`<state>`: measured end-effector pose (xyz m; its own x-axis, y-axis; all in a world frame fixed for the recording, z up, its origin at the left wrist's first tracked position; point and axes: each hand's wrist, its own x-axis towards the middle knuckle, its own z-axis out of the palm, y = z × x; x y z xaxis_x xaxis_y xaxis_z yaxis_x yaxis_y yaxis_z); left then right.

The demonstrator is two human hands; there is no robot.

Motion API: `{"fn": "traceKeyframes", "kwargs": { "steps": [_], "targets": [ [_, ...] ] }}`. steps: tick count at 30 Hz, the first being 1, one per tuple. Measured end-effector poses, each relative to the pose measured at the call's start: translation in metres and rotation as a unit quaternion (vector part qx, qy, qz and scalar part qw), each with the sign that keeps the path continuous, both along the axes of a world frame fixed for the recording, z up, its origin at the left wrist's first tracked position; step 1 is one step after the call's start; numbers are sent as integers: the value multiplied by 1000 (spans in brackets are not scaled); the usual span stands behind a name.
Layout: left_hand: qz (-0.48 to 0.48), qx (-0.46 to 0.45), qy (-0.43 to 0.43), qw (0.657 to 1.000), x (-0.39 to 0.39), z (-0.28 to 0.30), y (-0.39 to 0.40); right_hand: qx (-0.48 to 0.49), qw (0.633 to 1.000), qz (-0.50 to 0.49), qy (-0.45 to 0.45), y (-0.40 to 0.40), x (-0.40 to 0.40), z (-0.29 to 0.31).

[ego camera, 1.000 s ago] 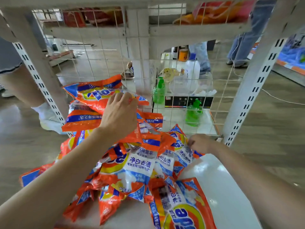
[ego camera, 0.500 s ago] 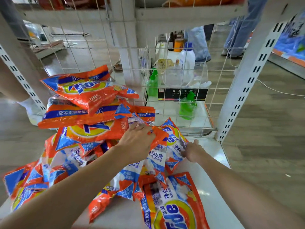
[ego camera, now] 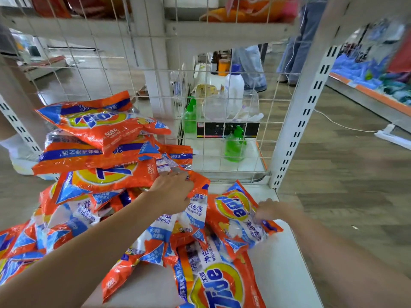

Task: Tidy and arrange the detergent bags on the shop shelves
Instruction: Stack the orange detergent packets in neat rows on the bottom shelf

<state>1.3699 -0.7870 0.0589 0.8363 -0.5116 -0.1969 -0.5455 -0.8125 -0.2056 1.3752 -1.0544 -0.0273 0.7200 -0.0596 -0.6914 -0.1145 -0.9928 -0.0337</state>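
On the white shelf (ego camera: pixel 278 274), in the head view, the detergent bags (ego camera: pixel 115 174) lie partly in a leaning stack at the left and partly scattered in front. The left hand (ego camera: pixel 171 192) rests on a middle bag, its grip spread and pressing. The right hand (ego camera: pixel 270 211) is blurred on a loose bag (ego camera: pixel 235 221); I cannot tell if its grip pinches. The top bag (ego camera: pixel 100 125) overhangs, so pulling a lower bag may slide the stack off the shelf edge.
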Motion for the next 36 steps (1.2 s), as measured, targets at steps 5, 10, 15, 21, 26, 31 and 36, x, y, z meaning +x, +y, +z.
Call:
{"fn": "traceKeyframes", "kwargs": {
  "steps": [5,10,15,21,26,31,36],
  "targets": [
    [-17,-20,-9,1000,-4,1,7,120,974,-170,-93,-16,4,-11],
    [-1,-85,10,996,-12,9,11,64,989,-31,-126,-1,7,-1],
    [104,-233,72,964,1,7,-11,214,947,60,-231,7,7,67],
    [192,-576,308,732,35,14,-59,313,911,73,-260,-10,-17,155],
    [94,-606,528,587,28,2,-89,485,841,-53,-235,-32,-39,165],
    [158,-665,331,651,29,12,-95,504,775,-174,-339,-41,-34,144],
    [203,-764,266,552,31,23,-80,612,713,-293,-178,-39,-40,102]
  ]
}}
